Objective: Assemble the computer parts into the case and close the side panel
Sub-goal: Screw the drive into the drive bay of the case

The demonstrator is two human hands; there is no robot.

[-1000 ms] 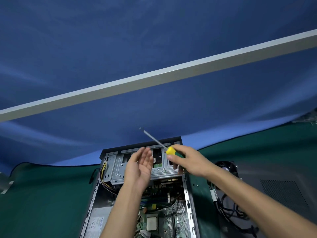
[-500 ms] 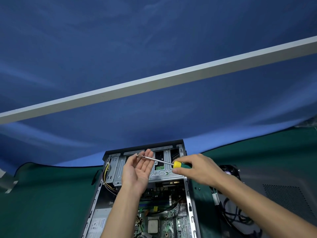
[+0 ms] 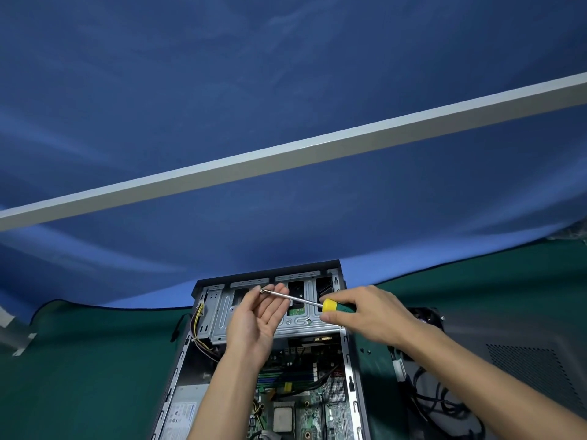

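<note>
The open computer case (image 3: 347, 360) lies flat on the green mat, its motherboard (image 3: 305, 404) and silver drive cage (image 3: 298, 325) exposed. My right hand (image 3: 368, 315) grips the yellow-green handle of a screwdriver (image 3: 333, 305) above the drive cage. Its shaft points left, and a small screw (image 3: 262, 291) sits at its tip. My left hand (image 3: 257, 315) is held palm up with relaxed fingers, the fingertips right under the tip and the screw.
A grey side panel (image 3: 521, 354) with a vent grid lies to the right of the case, with a black fan (image 3: 425, 315) and black cables (image 3: 438, 398) beside it. A blue cloth backdrop and a white bar (image 3: 286, 160) rise behind the mat (image 3: 89, 376).
The screwdriver swung down from pointing up-left to nearly level, its tip now over my left fingertips. My left hand turned palm up beneath it.
</note>
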